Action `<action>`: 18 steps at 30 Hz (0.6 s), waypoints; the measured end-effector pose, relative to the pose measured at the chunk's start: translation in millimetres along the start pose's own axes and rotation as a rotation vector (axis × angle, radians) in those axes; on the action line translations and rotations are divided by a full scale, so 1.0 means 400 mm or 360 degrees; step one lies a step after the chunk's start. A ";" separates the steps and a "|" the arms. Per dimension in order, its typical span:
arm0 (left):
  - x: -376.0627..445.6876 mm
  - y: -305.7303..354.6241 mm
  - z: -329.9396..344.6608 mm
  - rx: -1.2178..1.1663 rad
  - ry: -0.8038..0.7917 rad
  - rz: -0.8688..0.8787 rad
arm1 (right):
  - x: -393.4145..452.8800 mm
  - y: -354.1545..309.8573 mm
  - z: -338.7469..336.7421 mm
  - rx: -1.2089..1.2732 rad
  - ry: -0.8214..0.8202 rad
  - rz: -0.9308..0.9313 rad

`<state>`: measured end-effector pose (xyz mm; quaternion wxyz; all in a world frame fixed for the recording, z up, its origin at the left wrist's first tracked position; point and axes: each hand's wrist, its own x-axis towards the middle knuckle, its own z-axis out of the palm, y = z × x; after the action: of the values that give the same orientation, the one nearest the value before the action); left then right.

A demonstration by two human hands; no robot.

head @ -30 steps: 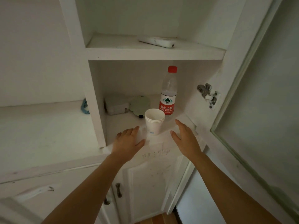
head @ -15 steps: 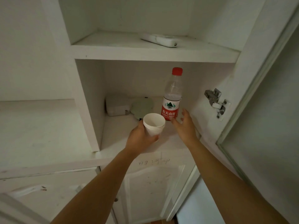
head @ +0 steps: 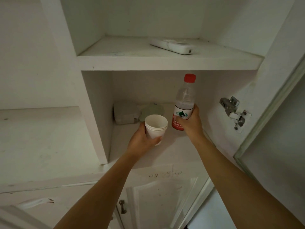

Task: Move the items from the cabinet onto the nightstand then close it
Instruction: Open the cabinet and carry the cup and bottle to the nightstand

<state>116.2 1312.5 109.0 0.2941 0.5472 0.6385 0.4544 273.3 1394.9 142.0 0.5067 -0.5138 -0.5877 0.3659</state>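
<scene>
The white cabinet (head: 165,63) stands open in front of me. My left hand (head: 142,141) grips a stack of white paper cups (head: 156,127), held tilted just above the lower shelf. My right hand (head: 191,123) is wrapped around a clear water bottle (head: 184,100) with a red cap and a red label, upright at the right of that shelf. Behind the cups lie a white box (head: 125,113) and a pale green round thing (head: 152,110). A white remote control (head: 171,46) lies on the upper shelf.
The cabinet door (head: 280,113) hangs open at the right, with a metal hinge (head: 232,111) on its inner edge. A white countertop (head: 41,138) stretches to the left of the cabinet. Below are lower cabinet doors with a metal handle (head: 122,206).
My left hand closed on the cup stack and lifted it off the shelf. My right hand reached in and took hold of the water bottle. The view moved closer to the cabinet.
</scene>
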 end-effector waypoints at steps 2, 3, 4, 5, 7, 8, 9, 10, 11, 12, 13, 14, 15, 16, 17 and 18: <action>-0.001 -0.002 -0.010 0.0018 0.0019 -0.0012 | 0.004 0.000 0.003 -0.0028 0.0028 0.0027; 0.000 -0.005 -0.015 0.0025 0.0026 -0.0017 | 0.005 0.000 0.004 -0.0034 0.0045 0.0028; 0.000 -0.006 -0.018 0.0033 0.0028 -0.0022 | 0.004 0.000 0.004 -0.0040 0.0062 0.0029; 0.000 -0.008 -0.020 0.0039 0.0029 -0.0023 | 0.004 0.000 0.004 -0.0042 0.0077 0.0032; -0.002 -0.009 -0.024 0.0044 0.0029 -0.0025 | -0.001 0.001 0.003 -0.0026 0.0106 0.0043; -0.004 -0.008 -0.026 0.0037 0.0032 -0.0026 | -0.006 0.000 0.002 -0.0010 0.0121 0.0046; -0.005 -0.007 -0.027 0.0024 0.0036 -0.0024 | -0.012 -0.001 0.000 0.0008 0.0133 0.0043; -0.006 -0.004 -0.029 0.0018 0.0039 -0.0019 | -0.020 -0.002 -0.002 0.0019 0.0143 0.0039; -0.006 -0.006 -0.030 0.0022 0.0039 -0.0014 | -0.030 -0.003 -0.004 0.0025 0.0154 0.0032; -0.007 -0.004 -0.031 0.0029 0.0038 -0.0013 | -0.041 -0.004 -0.005 0.0028 0.0172 0.0024; -0.006 -0.004 -0.032 0.0023 0.0035 -0.0023 | -0.054 -0.006 -0.006 0.0035 0.0204 0.0014; -0.007 -0.002 -0.032 0.0003 0.0046 -0.0036 | -0.067 -0.008 -0.007 0.0050 0.0245 0.0003; -0.007 0.001 -0.032 -0.0051 0.0058 -0.0062 | -0.080 -0.013 -0.008 0.0064 0.0288 -0.0005; -0.010 0.003 -0.032 -0.0057 0.0059 -0.0070 | -0.094 -0.022 -0.010 0.0072 0.0322 -0.0011; -0.011 0.005 -0.031 -0.0046 0.0062 -0.0057 | -0.107 -0.031 -0.014 0.0073 0.0344 -0.0013; -0.014 0.009 -0.031 -0.0027 0.0066 -0.0034 | -0.120 -0.042 -0.018 0.0069 0.0355 -0.0014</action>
<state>108.2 1303.7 116.7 0.2904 0.5283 0.6464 0.4678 274.5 1344.0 149.0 0.5816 -0.5375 -0.5219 0.3169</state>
